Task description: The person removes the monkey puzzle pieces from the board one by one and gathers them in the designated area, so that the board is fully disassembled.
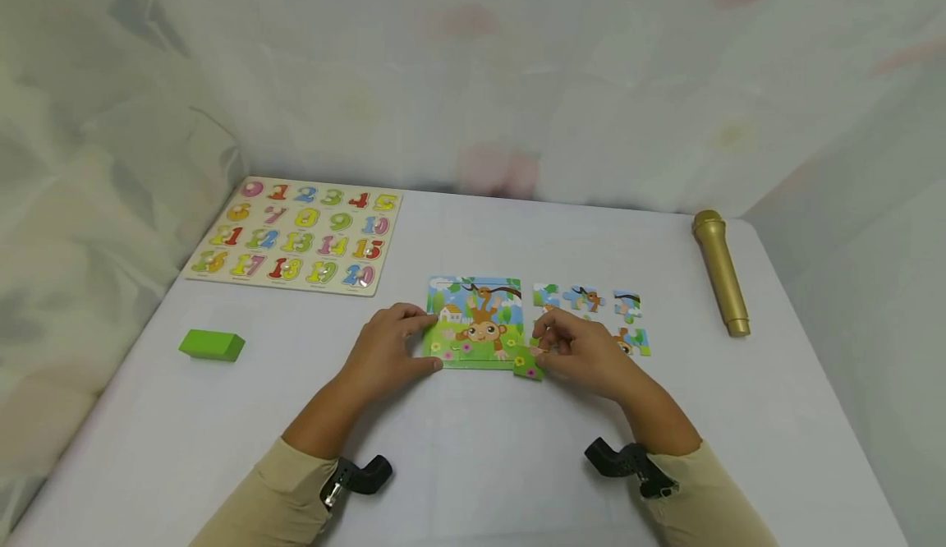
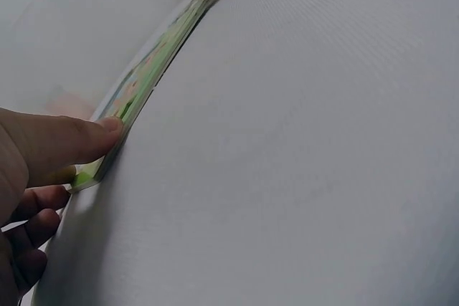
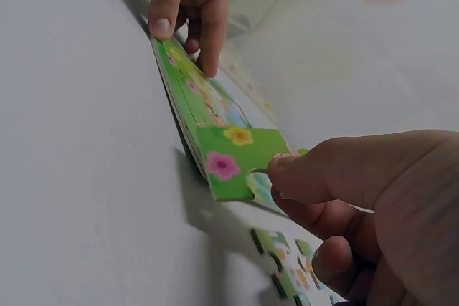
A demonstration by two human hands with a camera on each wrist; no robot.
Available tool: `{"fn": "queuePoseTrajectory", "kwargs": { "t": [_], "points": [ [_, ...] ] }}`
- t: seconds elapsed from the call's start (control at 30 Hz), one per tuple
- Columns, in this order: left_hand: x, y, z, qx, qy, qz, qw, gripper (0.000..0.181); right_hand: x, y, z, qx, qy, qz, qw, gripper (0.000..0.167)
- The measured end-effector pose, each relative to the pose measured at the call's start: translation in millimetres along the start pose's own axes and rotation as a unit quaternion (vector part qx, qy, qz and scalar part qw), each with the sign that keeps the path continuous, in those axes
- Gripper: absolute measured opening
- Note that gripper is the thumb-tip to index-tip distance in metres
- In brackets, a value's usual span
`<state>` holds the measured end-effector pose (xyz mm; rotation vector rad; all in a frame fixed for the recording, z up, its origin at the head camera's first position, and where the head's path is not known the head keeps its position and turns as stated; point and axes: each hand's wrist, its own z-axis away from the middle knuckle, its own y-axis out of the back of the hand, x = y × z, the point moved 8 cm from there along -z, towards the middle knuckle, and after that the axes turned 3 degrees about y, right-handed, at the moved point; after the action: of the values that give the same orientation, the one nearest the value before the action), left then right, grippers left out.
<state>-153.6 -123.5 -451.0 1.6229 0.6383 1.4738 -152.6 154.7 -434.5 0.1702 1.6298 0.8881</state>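
Observation:
A puzzle board [image 1: 473, 309] with a monkey picture lies on the white table. My left hand [image 1: 392, 348] holds it at its left side, with the thumb [image 2: 100, 136] by the near corner and the index finger on the left part. My right hand [image 1: 584, 352] pinches a green puzzle piece [image 3: 237, 155] with a yellow and a pink flower between thumb and index finger. This piece is over the board's near right corner, tilted; whether it touches the board I cannot tell. Other monkey puzzle pieces [image 1: 586, 298] lie to the right, partly hidden behind the right hand.
A number board [image 1: 296, 235] with coloured numerals lies at the back left. Nearer on the left is a green block [image 1: 212, 345]. A gold microphone [image 1: 720, 272] lies at the far right. Pale patterned cloth [image 1: 473, 79] hangs behind the table.

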Motion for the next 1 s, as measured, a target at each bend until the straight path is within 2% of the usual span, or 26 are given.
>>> {"fn": "queuePoseTrajectory", "kwargs": {
  "t": [0.3, 0.53, 1.0],
  "points": [
    [-0.6, -0.8, -0.8, -0.002, 0.001, -0.005, 1.0000, 0.072, 14.0, 12.3, 15.6, 0.005, -0.016, 0.025, 0.9995, 0.025],
    [0.6, -0.2, -0.5, -0.012, 0.005, -0.012, 0.9998, 0.073, 22.9, 10.8, 23.5, -0.005, -0.032, 0.069, 0.9971, 0.023],
    [0.4, -0.5, -3.3, -0.024, 0.025, -0.010, 0.9993, 0.069, 15.3, 8.5, 27.0, -0.017, -0.018, 0.122, 0.9922, 0.019]
  ]
}}
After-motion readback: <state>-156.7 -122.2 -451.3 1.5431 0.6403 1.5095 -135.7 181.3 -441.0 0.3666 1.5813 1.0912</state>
